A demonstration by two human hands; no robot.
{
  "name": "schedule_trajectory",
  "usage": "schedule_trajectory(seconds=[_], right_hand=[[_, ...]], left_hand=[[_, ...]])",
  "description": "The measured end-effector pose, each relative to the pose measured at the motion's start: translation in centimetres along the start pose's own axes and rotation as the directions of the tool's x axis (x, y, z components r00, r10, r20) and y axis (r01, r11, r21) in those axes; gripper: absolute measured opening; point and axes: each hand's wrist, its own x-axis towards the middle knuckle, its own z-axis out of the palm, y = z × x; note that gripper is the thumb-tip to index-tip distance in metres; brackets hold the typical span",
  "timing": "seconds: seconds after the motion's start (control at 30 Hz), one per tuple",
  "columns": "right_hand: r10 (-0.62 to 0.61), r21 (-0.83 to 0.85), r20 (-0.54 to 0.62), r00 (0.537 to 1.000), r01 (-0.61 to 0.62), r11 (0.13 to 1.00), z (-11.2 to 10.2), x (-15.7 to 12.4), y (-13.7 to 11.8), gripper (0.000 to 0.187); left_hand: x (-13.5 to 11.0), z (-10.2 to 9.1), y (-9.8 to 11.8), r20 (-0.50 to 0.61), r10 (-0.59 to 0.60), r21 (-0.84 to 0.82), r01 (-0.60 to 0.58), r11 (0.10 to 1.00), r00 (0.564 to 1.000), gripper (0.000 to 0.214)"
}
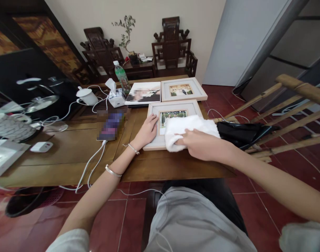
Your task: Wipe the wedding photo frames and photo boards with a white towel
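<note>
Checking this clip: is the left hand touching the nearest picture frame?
Touching. The head view shows the left hand lying over the left side of the nearest picture frame, no gap visible.

The white cloth (195, 125) is soft and fluffy. It is all bunched up in the right hand (195, 142) and spreads out in front of it, over the right part of the picture frame (158, 142). The frame is pale, with a wide grey border inside. It lies flat, face up, its left side under the left hand (149, 128). Between the hands, some of the small photo (163, 118) peeks out.
</note>
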Motion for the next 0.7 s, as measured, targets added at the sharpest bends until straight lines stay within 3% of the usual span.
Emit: schedule_trajectory(seconds=[0.1,0.2,0.33,0.43,0.53,0.7], right_hand=[[-0.059,0.002,-0.032,0.998,0.059,0.998,-0.1,-1.0,-1.4,0.048],[-0.047,0.000,-0.071,0.996,0.047,0.999,0.8,0.2,-1.0,0.054],[0.087,-0.045,-0.139,0.987,-0.094,0.995,2.3,3.7,3.2,0.065],[0.209,-0.071,-0.273,0.939,-0.237,0.969,2.5,6.3,7.1,0.067],[0.275,-0.082,-0.301,0.913,-0.312,0.946,2.3,8.0,9.1,0.065],[0.222,-0.131,-0.211,0.952,-0.253,0.959,2.2,7.5,6.9,0.060]], left_hand=[[0.0,0.0,0.0,0.002,0.000,0.006,0.000,1.000,1.000,0.045],[0.0,0.1,-0.2,0.005,0.002,-0.002,-0.002,1.000,1.000,0.046],[0.0,0.3,-0.4,-0.004,0.001,-0.012,-0.001,1.000,1.000,0.047],[0.0,0.3,-0.5,-0.006,-0.004,-0.013,0.004,1.000,1.000,0.048],[0.0,0.2,-0.4,-0.003,-0.004,-0.020,0.004,1.000,1.000,0.048],[-0.1,0.3,-0.3,-0.017,-0.018,-0.018,0.017,1.000,1.000,0.048]])
